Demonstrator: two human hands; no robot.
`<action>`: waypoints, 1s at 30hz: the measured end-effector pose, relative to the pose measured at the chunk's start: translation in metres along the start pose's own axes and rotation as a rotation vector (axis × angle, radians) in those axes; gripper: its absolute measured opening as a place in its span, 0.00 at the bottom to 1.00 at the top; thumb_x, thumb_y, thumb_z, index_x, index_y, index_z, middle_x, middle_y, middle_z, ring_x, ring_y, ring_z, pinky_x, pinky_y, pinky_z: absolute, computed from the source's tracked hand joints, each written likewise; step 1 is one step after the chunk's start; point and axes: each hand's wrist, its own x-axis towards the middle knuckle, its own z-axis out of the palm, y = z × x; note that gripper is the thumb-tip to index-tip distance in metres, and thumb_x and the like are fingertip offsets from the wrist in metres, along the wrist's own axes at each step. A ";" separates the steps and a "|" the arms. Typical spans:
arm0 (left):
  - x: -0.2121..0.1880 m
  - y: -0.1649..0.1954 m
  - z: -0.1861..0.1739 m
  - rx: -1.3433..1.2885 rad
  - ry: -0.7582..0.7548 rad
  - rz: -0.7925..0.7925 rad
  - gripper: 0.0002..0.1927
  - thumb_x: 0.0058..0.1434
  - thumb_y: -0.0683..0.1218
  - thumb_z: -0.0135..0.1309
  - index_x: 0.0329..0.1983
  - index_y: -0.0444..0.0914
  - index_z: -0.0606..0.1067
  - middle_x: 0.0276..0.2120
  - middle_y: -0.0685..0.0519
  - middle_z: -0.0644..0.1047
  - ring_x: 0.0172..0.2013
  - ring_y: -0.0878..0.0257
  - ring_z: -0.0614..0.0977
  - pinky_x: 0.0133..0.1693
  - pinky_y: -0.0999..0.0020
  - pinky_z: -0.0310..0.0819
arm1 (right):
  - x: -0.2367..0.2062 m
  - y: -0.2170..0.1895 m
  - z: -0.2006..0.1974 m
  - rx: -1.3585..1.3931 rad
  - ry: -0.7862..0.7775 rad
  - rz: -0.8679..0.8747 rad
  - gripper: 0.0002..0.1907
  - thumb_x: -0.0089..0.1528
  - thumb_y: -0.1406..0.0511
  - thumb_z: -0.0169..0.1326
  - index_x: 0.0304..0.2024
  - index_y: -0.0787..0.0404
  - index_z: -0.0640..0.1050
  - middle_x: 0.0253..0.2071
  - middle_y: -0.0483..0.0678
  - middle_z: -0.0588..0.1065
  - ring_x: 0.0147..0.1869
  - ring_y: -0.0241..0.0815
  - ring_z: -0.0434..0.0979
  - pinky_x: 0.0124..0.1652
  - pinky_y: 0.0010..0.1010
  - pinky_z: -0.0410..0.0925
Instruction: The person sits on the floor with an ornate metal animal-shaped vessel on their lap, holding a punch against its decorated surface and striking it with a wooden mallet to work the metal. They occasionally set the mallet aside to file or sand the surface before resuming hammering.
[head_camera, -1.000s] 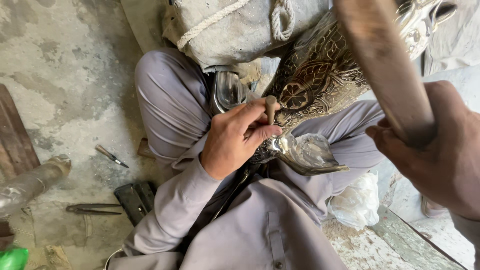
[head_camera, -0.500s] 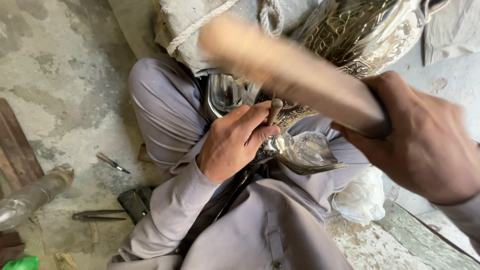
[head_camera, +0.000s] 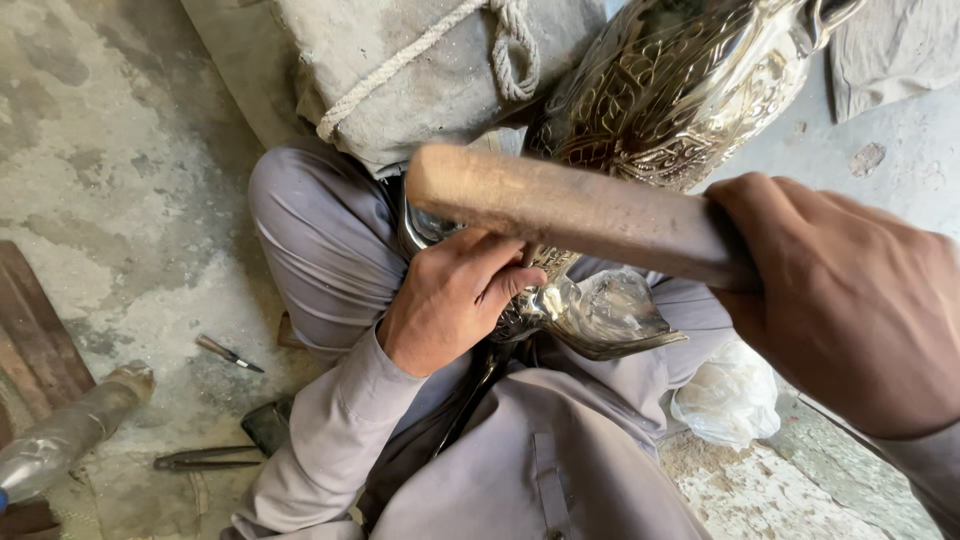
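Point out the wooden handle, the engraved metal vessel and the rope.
wooden handle (head_camera: 570, 210), head view, middle of the shaft.
engraved metal vessel (head_camera: 680, 90), head view, patterned body.
rope (head_camera: 400, 75), head view, strand lying across the grey sack.

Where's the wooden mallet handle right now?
In the head view, the thick wooden mallet handle runs across upper centre, gripped by the right hand, just above the left hand and in front of the engraved silver metal vessel.

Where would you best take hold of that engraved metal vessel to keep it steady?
Probably at its narrow neck, from the left, as the left hand does. There it slims just above the flared rim; the wide body leans on a roped sack.
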 end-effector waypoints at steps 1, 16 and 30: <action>0.000 0.000 -0.001 -0.002 -0.007 -0.012 0.24 0.66 0.47 0.63 0.63 0.41 0.71 0.32 0.50 0.74 0.31 0.54 0.78 0.35 0.58 0.73 | 0.000 0.000 0.000 0.186 0.108 -0.037 0.22 0.62 0.59 0.61 0.52 0.62 0.70 0.34 0.52 0.79 0.28 0.44 0.78 0.26 0.34 0.74; 0.000 -0.010 0.003 -0.038 -0.029 0.031 0.21 0.65 0.47 0.64 0.59 0.41 0.71 0.36 0.50 0.77 0.33 0.56 0.81 0.36 0.61 0.76 | -0.002 -0.009 0.004 0.552 0.249 -0.071 0.20 0.63 0.61 0.60 0.50 0.64 0.68 0.34 0.55 0.77 0.30 0.44 0.78 0.26 0.33 0.74; 0.004 -0.018 0.000 -0.027 -0.028 0.084 0.20 0.64 0.48 0.64 0.56 0.40 0.73 0.39 0.47 0.78 0.37 0.50 0.82 0.39 0.59 0.76 | -0.003 -0.011 -0.003 0.101 0.001 0.121 0.18 0.64 0.61 0.59 0.52 0.59 0.69 0.36 0.53 0.81 0.29 0.46 0.78 0.26 0.36 0.74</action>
